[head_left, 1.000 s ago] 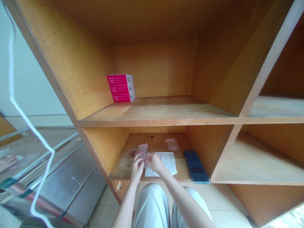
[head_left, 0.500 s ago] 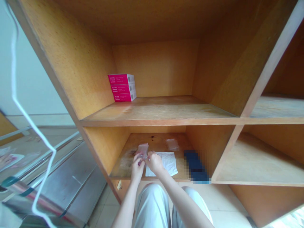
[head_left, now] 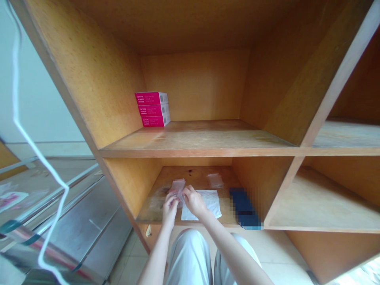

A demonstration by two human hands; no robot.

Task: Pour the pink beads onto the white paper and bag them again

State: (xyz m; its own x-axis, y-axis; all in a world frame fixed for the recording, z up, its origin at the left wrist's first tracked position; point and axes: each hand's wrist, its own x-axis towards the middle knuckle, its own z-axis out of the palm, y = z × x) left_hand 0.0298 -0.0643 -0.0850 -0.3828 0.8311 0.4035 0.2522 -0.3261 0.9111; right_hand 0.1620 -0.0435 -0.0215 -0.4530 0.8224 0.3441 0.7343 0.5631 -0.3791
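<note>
Hands parted slightly — left (head_left: 170, 211), right (head_left: 194, 202) — at plastic bag (head_left: 178, 189), paper sheet (head_left: 208, 206) beside

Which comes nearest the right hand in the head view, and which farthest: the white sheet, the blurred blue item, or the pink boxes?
1. White sheet: directly beneath the right hand, same cubby.
2. Blurred blue item: right side of that cubby.
3. Pink boxes: shelf above, toward the back left.

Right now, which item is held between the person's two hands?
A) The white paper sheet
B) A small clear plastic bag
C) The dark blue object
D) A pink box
B: the left hand and right hand meet on the small clear plastic bag, while the white paper sheet lies flat on the shelf and the pink boxes sit on the shelf above.
</note>
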